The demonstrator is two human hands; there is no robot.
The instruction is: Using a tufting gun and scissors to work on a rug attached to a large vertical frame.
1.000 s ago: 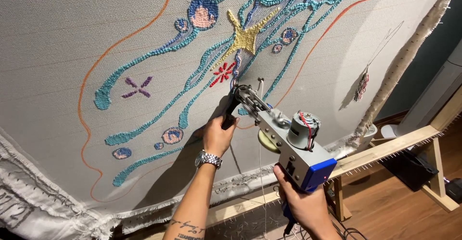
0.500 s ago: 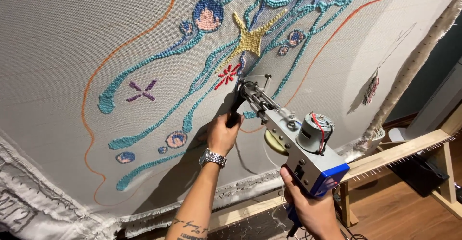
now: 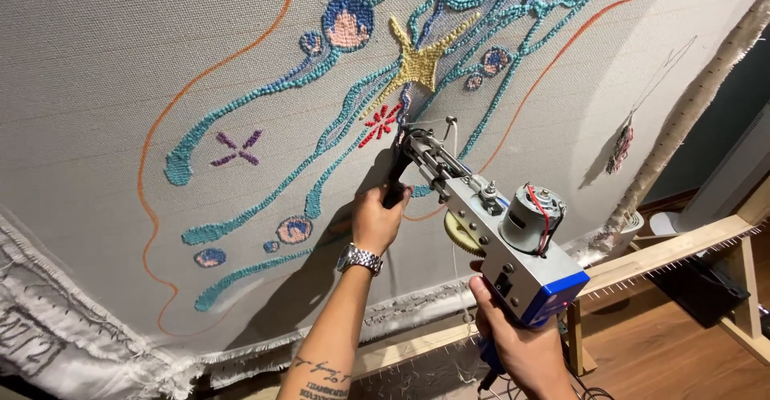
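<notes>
Both my hands clamp the tufting gun [image 3: 489,231], left hand [image 3: 377,219] wrapped round its black front handle, right hand [image 3: 521,352] fisted on the rear grip, its needle pressed into the stretched grey cloth [image 3: 120,63] beside a yellow star [image 3: 417,63] and red flower [image 3: 381,123], wooden frame [image 3: 674,247] and plank floor [image 3: 666,360] below.

One tufting gun [image 3: 489,231] was in view, gripped by two hands: the left hand [image 3: 377,219] on its front handle and the right hand [image 3: 517,348] on its rear grip. One wristwatch [image 3: 359,259] sat on the left wrist. One stretched backing cloth [image 3: 120,47] carried one yellow star [image 3: 419,61], one red asterisk [image 3: 379,123] and one purple cross [image 3: 235,149]. One wooden frame [image 3: 666,249] ran along the cloth's lower edge. One bundle of yarn [image 3: 620,148] hung near the cloth's right edge.
</notes>
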